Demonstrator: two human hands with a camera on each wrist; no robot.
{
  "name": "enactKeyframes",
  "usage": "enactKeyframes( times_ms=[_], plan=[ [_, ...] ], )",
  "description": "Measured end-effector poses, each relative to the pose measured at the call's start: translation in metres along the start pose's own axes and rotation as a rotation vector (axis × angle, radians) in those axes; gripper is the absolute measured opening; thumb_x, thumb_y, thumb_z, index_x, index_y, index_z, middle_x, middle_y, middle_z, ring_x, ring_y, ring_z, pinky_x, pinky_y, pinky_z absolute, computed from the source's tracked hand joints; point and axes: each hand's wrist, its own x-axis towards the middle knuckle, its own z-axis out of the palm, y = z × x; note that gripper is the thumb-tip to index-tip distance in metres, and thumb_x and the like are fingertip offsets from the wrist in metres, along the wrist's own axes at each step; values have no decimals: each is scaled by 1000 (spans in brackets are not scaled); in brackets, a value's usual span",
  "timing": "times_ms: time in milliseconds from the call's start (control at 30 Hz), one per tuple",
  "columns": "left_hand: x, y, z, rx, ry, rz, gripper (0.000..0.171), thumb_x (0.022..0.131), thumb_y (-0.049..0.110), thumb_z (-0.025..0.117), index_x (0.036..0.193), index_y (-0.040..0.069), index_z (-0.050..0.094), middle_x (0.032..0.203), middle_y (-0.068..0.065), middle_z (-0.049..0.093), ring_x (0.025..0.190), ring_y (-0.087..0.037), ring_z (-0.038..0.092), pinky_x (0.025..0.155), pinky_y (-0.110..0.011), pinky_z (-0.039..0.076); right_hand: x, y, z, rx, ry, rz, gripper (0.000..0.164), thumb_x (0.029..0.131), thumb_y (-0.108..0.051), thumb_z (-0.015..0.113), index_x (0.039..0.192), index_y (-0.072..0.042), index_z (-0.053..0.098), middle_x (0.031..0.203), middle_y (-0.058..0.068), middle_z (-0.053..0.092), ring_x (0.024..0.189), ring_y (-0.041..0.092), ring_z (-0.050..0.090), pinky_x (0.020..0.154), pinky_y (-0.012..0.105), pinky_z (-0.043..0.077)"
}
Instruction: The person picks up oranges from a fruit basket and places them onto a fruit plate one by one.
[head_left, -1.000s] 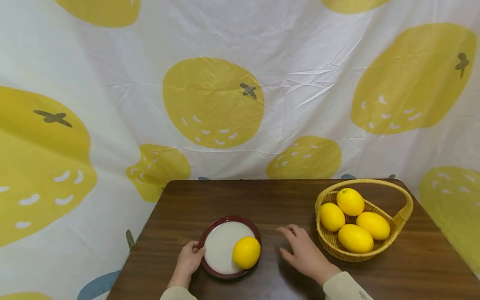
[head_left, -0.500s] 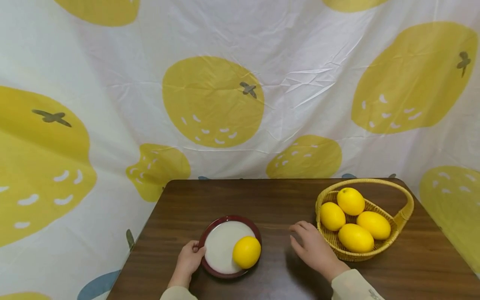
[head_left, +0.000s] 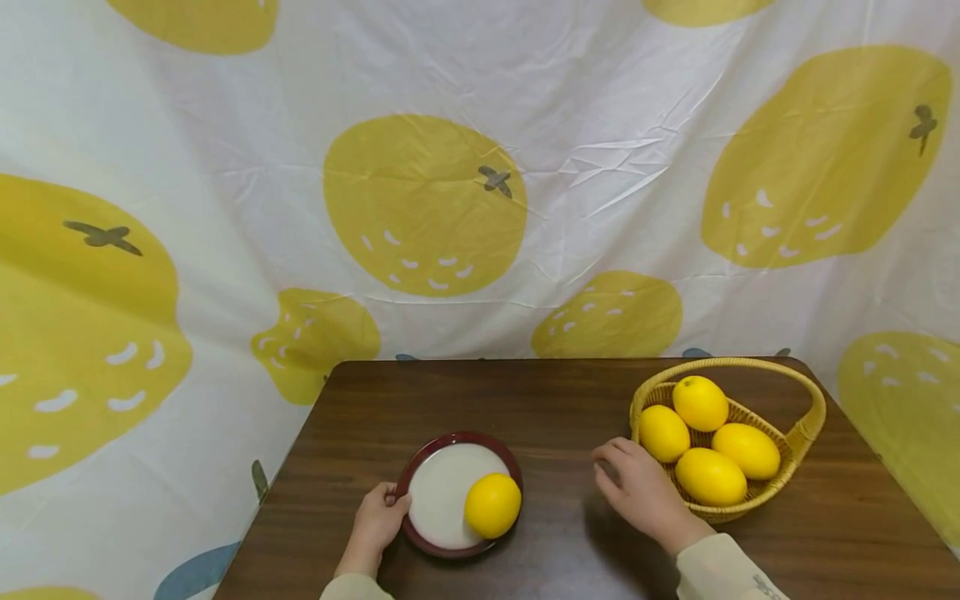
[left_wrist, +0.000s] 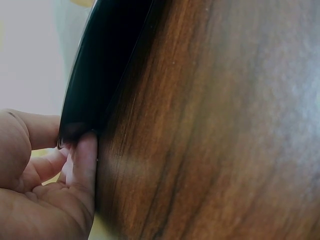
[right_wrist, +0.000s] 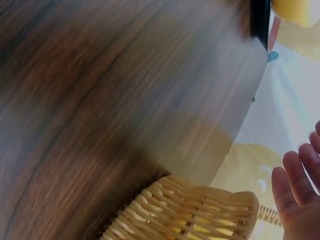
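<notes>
My left hand (head_left: 380, 518) pinches the left rim of a plate (head_left: 517, 467) with a dark red border and white middle. In the left wrist view the thumb and fingers (left_wrist: 85, 160) close on the plate's dark edge, low over the wood. One lemon (head_left: 492, 506) lies on the plate's right side. My right hand (head_left: 643, 492) holds nothing, its fingers loosely bent, just left of a wicker basket (head_left: 701, 510) and overlapping its rim in the head view. Several lemons (head_left: 711, 477) lie inside the basket. From the right wrist, the fingers (right_wrist: 295, 175) show extended beside the woven wall.
Everything stands on a dark brown wooden table (head_left: 480, 400). The basket's tall arched handle (head_left: 813, 408) rises at the right. Behind the table hangs a white cloth (head_left: 600, 200) printed with big yellow fruit.
My right hand has moved rightward, away from the plate and up to the basket's left side. The left hand, plate and lemons have stayed where they were.
</notes>
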Motion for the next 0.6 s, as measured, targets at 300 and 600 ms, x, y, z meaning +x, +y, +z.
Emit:
enactKeyframes(
  times_ms=[300, 600],
  plan=[
    [1, -1, 0, 6, -3, 4, 23, 95, 12, 63, 110, -6, 63, 97, -17, 67, 91, -28, 61, 81, -42, 48, 0, 6, -9, -2, -55, 61, 11, 86, -9, 75, 97, -10, 72, 93, -1, 66, 85, 13, 61, 77, 34, 55],
    [0, -1, 1, 6, 18, 17, 23, 94, 12, 64, 108, -6, 64, 96, -18, 67, 90, -29, 62, 82, -43, 48, 1, 10, -12, 7, -53, 70, 9, 87, -8, 74, 94, -12, 72, 91, -3, 65, 84, 12, 60, 76, 33, 55]
  ],
)
